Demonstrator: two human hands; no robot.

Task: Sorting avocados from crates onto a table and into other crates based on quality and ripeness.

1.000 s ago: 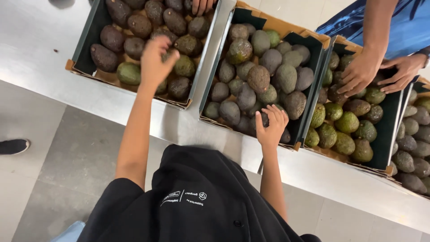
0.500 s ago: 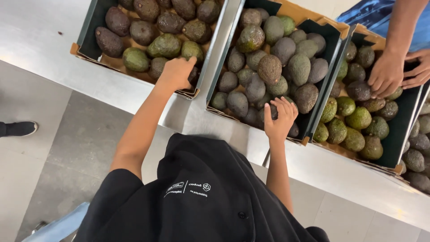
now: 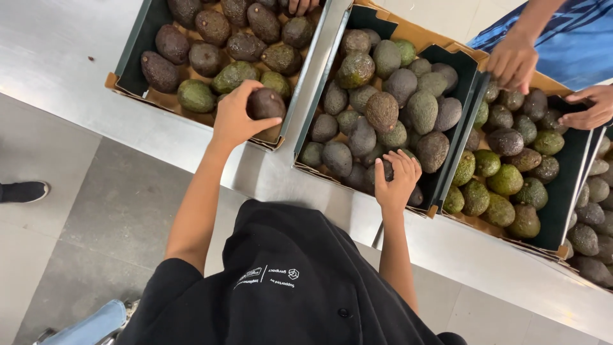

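Head view, looking straight down on a steel bench (image 3: 57,45) carrying open cardboard trays of avocados. Left hand (image 3: 237,118) has its fingers clenched around one dark avocado (image 3: 265,103), held at the near right corner of the left tray (image 3: 125,69), just above the fruit lying there. That tray holds mostly dark brown fruit with a few green ones. Right hand (image 3: 396,182) rests at the near edge of the middle tray (image 3: 447,54), fingers spread and laid on a dark avocado (image 3: 384,170) still lying among the others; grip not closed. A third tray (image 3: 565,211) to the right holds greener fruit. Another person's hands (image 3: 513,61) in a blue garment reach into its far end. A black shoe (image 3: 23,190) shows on the grey floor at left.
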